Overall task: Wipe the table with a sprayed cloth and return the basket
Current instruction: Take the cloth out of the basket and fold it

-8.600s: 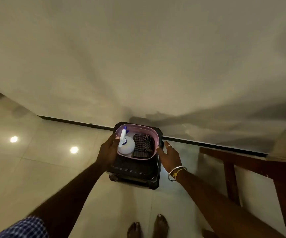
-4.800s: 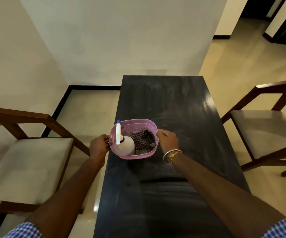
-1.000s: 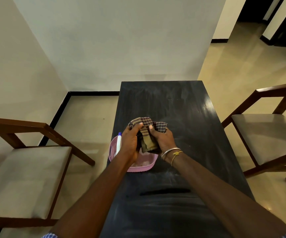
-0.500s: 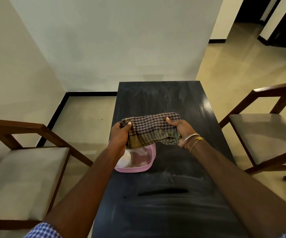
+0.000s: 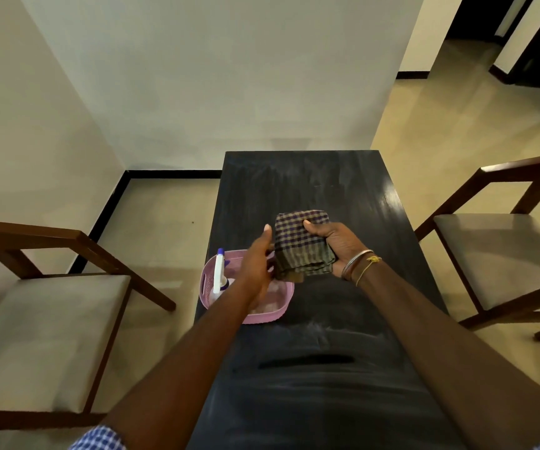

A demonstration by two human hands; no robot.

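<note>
Dark bench (image 5: 343,190). Pink basket (image 5: 263,318) sits at its near left edge. Folded checked cloth (image 5: 301,245) is just far-right of the basket, gripped in the right hand (image 5: 337,243), thumb on top. Left hand (image 5: 257,267) touches the cloth's left edge; cannot tell if it grips. Spray bottle (image 5: 219,274) stands in the basket.

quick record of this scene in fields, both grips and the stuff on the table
cloth: checked, folded, held over the table
right grip: holds the cloth, thumb on top
left grip: open, at the cloth's left edge
basket: pink, at the table's left edge
spray bottle: in the basket, left side
</note>
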